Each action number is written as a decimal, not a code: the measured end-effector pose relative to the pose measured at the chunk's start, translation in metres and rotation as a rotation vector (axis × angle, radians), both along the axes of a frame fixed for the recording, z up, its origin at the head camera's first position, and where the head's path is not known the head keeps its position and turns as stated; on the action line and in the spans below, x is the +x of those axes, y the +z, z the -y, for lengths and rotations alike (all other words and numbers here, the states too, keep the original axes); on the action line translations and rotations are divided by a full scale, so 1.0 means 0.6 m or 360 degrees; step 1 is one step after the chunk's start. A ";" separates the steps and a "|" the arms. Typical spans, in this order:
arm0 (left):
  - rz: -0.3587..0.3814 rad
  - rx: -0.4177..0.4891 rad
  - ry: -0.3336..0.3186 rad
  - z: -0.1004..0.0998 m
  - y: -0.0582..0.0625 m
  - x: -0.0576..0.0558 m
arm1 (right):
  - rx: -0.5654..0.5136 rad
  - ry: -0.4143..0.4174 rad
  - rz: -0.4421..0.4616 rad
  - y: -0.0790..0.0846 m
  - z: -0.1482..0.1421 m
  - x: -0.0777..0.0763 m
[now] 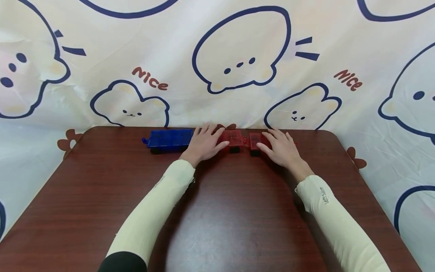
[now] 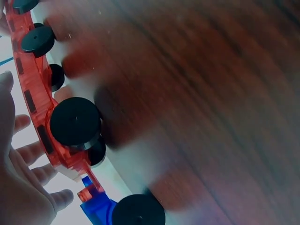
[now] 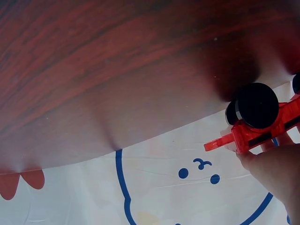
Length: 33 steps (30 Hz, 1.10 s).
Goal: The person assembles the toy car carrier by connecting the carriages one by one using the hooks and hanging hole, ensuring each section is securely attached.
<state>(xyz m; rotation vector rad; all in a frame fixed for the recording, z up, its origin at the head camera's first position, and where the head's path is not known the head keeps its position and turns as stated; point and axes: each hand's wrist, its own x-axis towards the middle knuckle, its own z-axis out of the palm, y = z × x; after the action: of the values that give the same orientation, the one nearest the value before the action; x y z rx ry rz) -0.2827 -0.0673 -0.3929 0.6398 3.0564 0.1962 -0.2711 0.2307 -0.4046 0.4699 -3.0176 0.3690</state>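
Note:
A blue toy train car with black wheels stands at the left of a row along the table's far side. My left hand lies spread over a red translucent toy train car, its fingers reaching past the top. In the left wrist view, a red hook from this car meets the blue car's coupling. To the right, my right hand rests over another red toy train car, fingers extended toward the back. Its end hook sticks out in the right wrist view; its far side is hidden.
The cars stand close to the far edge of a brown wooden table. Directly behind hangs a white cloth backdrop with blue cartoon outlines.

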 end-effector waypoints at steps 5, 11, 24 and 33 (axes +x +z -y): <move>-0.0003 -0.0013 -0.0011 -0.007 -0.004 -0.005 | 0.0000 0.0000 0.0023 -0.001 0.001 -0.001; -0.0021 -0.0012 -0.0025 -0.017 -0.009 -0.011 | 0.0000 0.0001 0.0035 -0.001 0.000 -0.005; 0.0030 -0.0044 -0.0045 -0.037 -0.022 -0.022 | 0.0032 0.0003 0.0057 -0.006 0.005 -0.014; 0.0040 -0.0113 -0.0017 -0.040 -0.022 -0.027 | 0.0096 -0.0020 0.0098 -0.011 0.008 -0.018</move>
<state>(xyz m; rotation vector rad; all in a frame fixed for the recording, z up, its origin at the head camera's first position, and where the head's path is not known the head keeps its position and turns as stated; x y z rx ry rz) -0.2990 -0.0433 -0.4062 0.6449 3.0195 0.0946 -0.2822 0.2259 -0.4112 0.4520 -3.0974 0.2974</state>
